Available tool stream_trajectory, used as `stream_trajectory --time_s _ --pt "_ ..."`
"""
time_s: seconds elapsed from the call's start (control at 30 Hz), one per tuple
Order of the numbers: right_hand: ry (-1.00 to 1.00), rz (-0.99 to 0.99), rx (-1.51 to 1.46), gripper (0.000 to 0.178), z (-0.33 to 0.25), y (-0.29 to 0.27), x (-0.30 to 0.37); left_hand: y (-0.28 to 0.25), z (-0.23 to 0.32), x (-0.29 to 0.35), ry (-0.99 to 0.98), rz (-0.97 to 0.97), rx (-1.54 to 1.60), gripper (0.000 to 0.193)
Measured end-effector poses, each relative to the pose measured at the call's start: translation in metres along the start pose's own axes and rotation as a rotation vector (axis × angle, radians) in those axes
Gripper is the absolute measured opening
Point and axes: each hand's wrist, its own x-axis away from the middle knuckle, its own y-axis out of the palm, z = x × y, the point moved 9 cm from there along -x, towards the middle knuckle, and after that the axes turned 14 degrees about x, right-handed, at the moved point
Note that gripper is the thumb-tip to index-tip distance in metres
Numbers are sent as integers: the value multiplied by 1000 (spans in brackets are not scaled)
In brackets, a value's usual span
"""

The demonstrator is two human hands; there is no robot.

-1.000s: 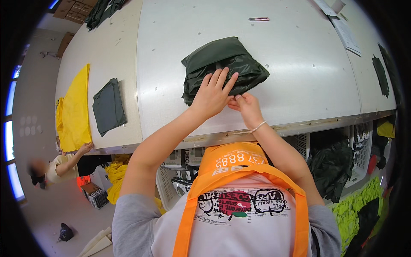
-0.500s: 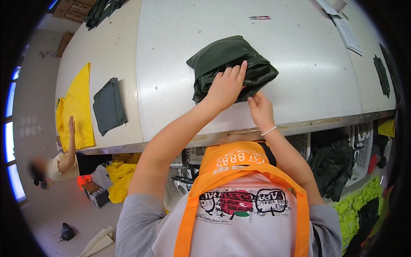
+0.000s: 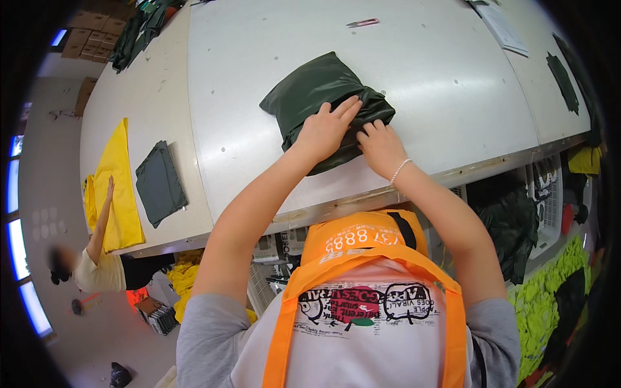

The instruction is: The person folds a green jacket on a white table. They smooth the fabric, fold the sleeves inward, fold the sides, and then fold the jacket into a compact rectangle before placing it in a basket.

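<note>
A dark green bundle of shiny folded fabric (image 3: 320,84) lies on the pale worktable in front of me, its layers gathered at the right side. My left hand (image 3: 326,129) rests on the bundle with its fingers stretched out along a fold. Just to its right, my right hand (image 3: 381,147) is curled at the bundle's near right edge, fingertips gripping the fabric. Part of the near side is hidden beneath my hands.
Thread snips (image 3: 363,22) lie at the far side of the worktable (image 3: 440,97). A folded dark green piece (image 3: 160,184) sits left, by yellow fabric (image 3: 119,194) under a co-worker's hand. Papers (image 3: 501,29) lie far right. Below are crates and lime-green fabric (image 3: 546,310).
The bundle appears lower and further left in the picture as the view has shifted. My right hand has moved up from the near corner onto the gathered fabric, closer to my left hand.
</note>
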Motion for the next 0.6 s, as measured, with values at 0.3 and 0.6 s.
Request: stream_trajectory --time_s 0.3,0.6 --pt "20 -248 -4 16 44 0 15 32 11 12 90 -112 -121 53" --pt "-266 -510 -263 21 5 15 40 76 16 3 -156 -211 272 49"
